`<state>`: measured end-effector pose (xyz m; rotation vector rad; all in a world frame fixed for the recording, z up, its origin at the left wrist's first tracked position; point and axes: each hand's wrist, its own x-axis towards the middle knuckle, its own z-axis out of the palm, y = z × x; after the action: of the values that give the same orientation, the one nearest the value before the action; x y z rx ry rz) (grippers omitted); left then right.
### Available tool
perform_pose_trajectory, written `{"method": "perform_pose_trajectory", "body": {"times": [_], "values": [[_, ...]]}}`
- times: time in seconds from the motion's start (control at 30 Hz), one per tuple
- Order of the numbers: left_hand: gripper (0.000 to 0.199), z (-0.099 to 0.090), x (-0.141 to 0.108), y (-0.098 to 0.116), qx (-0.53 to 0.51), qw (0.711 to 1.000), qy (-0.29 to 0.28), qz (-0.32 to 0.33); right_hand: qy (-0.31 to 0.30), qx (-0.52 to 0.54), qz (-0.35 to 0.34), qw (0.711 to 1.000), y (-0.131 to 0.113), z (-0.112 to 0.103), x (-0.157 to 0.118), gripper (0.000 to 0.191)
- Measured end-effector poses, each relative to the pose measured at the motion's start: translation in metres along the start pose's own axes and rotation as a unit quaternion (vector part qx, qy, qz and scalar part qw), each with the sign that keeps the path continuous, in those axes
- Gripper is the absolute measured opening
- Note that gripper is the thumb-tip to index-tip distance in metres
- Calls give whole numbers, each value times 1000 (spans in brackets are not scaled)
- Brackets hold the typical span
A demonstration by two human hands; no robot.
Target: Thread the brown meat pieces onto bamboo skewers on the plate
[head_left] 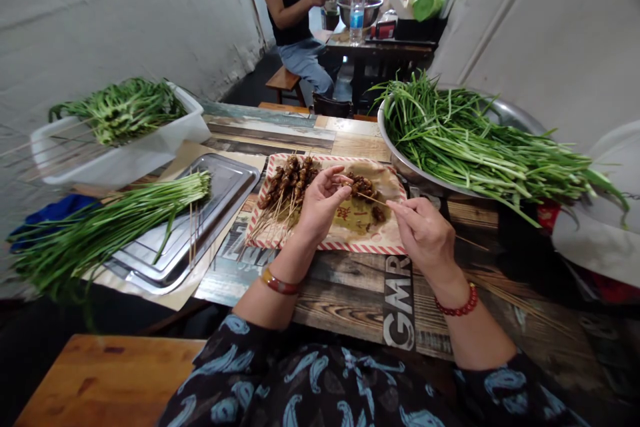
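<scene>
Small eatery or snack shop, by appearance; narrow room with pale walls; evidence: plank-patterned tabletop with printed lettering; wooden stool; second tabletop behind, a seated person at a metal bowl; greens in bulk, heaped in a wide steel basin and a white tub; striped tray of brown skewers; plastic water bottle

Pale walls flank a dark floor, where a wooden stool stands near a farther table.
</scene>
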<state>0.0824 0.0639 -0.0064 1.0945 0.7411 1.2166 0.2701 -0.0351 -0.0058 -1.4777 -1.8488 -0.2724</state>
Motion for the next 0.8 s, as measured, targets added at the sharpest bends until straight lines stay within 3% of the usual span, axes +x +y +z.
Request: {"method": "perform_pose_trajectory", "body": {"times": [0.8], "values": [[42, 2, -2, -4, 45, 998, 7, 31, -9, -24, 2, 1000, -5, -2, 1, 28]]}}
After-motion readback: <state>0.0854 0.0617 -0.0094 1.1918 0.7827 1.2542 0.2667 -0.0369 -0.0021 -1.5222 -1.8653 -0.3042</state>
